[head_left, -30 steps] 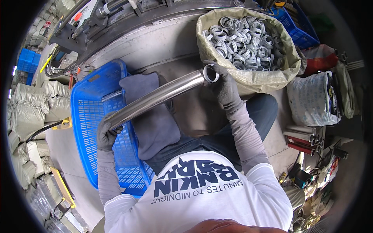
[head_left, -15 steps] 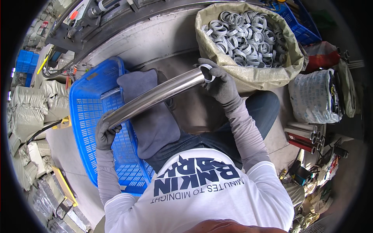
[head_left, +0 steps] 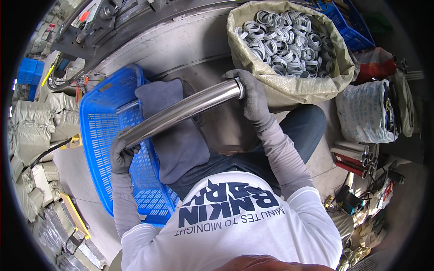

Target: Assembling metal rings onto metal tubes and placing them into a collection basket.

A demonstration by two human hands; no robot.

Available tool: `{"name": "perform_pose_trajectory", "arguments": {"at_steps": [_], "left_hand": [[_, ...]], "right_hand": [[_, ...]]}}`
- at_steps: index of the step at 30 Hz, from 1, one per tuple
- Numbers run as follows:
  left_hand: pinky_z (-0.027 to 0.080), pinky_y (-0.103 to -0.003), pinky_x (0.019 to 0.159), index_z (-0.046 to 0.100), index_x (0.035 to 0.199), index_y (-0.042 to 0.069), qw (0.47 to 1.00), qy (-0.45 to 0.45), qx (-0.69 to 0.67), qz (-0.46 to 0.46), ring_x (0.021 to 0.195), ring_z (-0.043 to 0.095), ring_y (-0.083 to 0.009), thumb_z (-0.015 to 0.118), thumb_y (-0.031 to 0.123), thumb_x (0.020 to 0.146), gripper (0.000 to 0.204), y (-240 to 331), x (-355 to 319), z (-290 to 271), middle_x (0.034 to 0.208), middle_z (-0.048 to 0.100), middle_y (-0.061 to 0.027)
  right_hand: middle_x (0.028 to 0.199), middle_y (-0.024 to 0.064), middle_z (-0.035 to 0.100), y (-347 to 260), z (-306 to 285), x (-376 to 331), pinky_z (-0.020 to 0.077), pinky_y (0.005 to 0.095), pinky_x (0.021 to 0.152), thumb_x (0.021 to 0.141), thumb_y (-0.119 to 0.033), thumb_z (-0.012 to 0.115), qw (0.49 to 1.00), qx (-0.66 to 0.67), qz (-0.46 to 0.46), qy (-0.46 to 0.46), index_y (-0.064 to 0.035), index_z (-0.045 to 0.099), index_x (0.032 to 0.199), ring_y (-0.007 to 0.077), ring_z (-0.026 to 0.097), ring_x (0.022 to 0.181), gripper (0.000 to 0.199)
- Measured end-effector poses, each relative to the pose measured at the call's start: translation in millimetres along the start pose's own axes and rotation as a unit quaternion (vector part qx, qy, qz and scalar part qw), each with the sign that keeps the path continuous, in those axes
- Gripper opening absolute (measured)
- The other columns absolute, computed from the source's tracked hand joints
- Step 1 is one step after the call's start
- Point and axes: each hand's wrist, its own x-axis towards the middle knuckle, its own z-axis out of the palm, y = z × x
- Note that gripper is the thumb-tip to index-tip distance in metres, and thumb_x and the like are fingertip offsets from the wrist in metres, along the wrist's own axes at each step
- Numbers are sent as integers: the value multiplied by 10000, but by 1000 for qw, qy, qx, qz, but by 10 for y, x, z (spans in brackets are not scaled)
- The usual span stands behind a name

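Note:
A shiny metal tube (head_left: 185, 109) slants across my lap, its right end higher in the picture. Around its left end, the fingers of my left hand (head_left: 121, 156) are closed, in a dark grey glove. A grey-white ring (head_left: 239, 88) sits at the tube's right end. My gloved right hand (head_left: 255, 97) presses its palm side against that ring, fingers curled over the top; its thumb is partly hidden. Many similar rings (head_left: 289, 43) fill an open woven sack (head_left: 285, 92) just beyond the right hand.
Left of my lap stands a blue plastic basket (head_left: 96, 122), with a grey cloth pad (head_left: 183, 156) lying between it and my leg. Black machinery (head_left: 120, 34) runs along the far side. On the right are a white sack (head_left: 365, 110) and stacked tubes (head_left: 350, 156).
My right hand has turned and moved over the tube's end; the ring, earlier held tilted at the opening, now sits flush there. My left hand keeps its hold.

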Motion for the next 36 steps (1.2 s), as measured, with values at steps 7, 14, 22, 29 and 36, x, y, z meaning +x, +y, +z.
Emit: {"name": "perform_pose_trajectory", "arguments": {"at_steps": [7, 14, 22, 29, 36], "left_hand": [[373, -212, 480, 709, 1111, 2, 965, 150, 210, 54, 540, 501, -64, 408, 361, 1137, 469, 39, 65, 266, 763, 641, -48], [455, -307, 640, 694, 984, -39, 883, 175, 373, 224, 704, 584, -152, 397, 276, 1132, 457, -83, 194, 203, 836, 639, -95], [481, -352, 732, 686, 999, -45, 853, 167, 433, 236, 794, 614, -205, 427, 215, 1098, 380, -127, 250, 91, 877, 638, -120], [537, -409, 977, 571, 1424, 16, 983, 101, -44, 145, 1128, 657, -276, 483, 391, 1108, 498, 426, 228, 575, 1236, 670, -169], [322, -534, 1265, 593, 1462, 40, 927, 56, -222, 296, 1433, 519, -346, 590, 333, 1071, 489, 812, 760, 1494, 1519, 546, -250]], "right_hand": [[1096, 175, 709, -60, 147, -75, 572, 423, 871, 956, -54, 559, 999, -15, 16, 33, 18, 610, 1158, 359, 707, 971, 220], [1036, 138, 703, -222, 144, -28, 532, 349, 880, 1065, -171, 498, 956, 153, 246, 34, 35, 687, 1081, 241, 678, 918, 280], [1009, 112, 694, -231, 322, -69, 501, 303, 869, 1104, -241, 449, 947, 161, 267, 73, 46, 697, 1040, 190, 644, 929, 385], [1035, 135, 690, -93, 274, -118, 523, 376, 882, 978, -138, 575, 970, 84, 204, 106, -1, 677, 1069, 271, 670, 966, 194], [1161, 174, 690, -611, 186, 446, 541, 433, 952, 790, -72, 756, 998, 25, 47, 32, -25, 660, 1180, 390, 665, 1083, 405]]}}
